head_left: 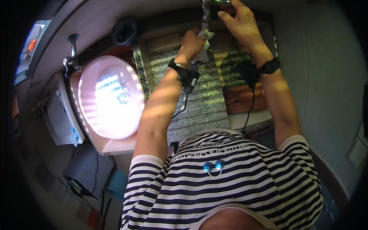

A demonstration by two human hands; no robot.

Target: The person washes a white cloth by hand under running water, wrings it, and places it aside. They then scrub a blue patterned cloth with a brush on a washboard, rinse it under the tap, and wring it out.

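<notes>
My left hand (191, 41) is closed around a white cloth (202, 53) held right under a metal tap (206, 13) at the far end of a ribbed grey stone washboard (199, 99). My right hand (239, 19) reaches up to the tap's top, fingers curled on its handle. Both wrists wear black bands with cables running down. A dark green garment (234, 67) lies in the basin to the right of the board, with brown cloth (241, 99) below it.
A pink round basin (111, 97) with bright water stands at the left, a second tap (72, 53) behind it. A dark pot (124, 31) sits at the back. A white appliance (61, 115) stands at the far left. Grey wall at the right.
</notes>
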